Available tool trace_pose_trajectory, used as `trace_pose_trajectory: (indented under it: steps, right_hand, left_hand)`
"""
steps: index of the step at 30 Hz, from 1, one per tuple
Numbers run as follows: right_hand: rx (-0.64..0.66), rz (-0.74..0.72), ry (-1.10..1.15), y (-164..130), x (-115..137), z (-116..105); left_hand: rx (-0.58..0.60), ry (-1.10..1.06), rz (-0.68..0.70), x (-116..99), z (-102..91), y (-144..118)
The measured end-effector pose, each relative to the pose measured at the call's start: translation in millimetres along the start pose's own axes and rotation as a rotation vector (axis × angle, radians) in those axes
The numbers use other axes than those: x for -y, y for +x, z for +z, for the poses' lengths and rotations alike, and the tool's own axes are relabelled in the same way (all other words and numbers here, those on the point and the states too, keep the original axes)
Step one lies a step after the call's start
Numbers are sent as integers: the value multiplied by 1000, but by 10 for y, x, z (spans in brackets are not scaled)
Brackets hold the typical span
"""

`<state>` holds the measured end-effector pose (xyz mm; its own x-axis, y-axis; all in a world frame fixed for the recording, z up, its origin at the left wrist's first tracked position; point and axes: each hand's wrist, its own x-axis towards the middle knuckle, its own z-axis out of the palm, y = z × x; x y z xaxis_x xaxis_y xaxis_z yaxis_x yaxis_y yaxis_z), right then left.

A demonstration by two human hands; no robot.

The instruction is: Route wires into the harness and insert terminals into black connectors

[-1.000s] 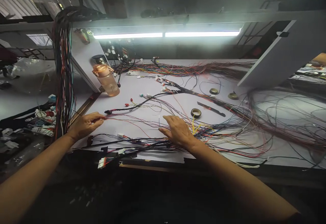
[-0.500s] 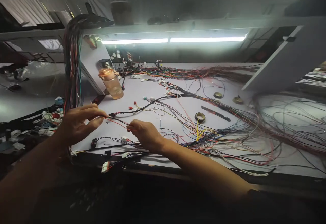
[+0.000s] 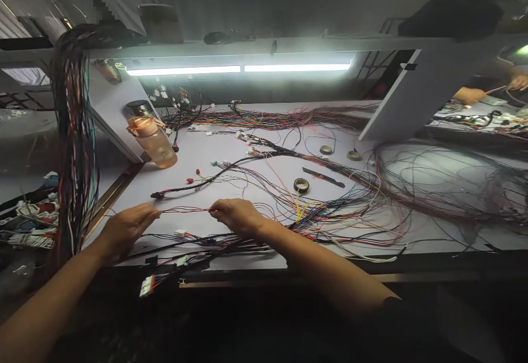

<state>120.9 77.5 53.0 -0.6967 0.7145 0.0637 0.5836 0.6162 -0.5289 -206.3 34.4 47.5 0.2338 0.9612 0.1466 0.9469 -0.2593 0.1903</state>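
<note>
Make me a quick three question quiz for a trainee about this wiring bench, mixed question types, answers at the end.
1. True or false: both hands pinch the same red wire.
2. What stands nearest the bottle: A) the divider panel, B) the tape roll, C) the black blade?
3. Fill in: the wire between the left hand and right hand is stretched above the ____.

Key
1. True.
2. A.
3. Table.
</note>
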Motion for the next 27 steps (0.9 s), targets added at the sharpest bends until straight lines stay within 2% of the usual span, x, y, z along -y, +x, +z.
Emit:
trace_pose_trajectory:
  steps: [3,5,9,17,19,21,24,27]
  right_hand:
    - [-19,-15,-39,11,11,131]
    - [-38,10,-95,-39,-26,189]
    - [-23,15,-147,-186,-169,223]
    - [-2,-92,-130,-396,-370,180]
    - [-80,-139,-88,-478,-481,85]
    - [-225,-167,-8,-610,-651,-93]
    - [-421,-77,100,-913,-961,-453]
    - [-476,68,69,-1270,-1215,-745]
  left_hand:
    - [168,59,-155,267,34,-96]
    - [215,92,-210,387,61,-143]
    - [184,86,-194,492,130,-149]
    - [141,25,-197,477,150,-113]
    - [140,28,-197,482,143,-107]
    - [146,40,-197,502,136,-95]
    - [162,62,-190,523,128,-59]
    - [137,76,-154,421,133,-3]
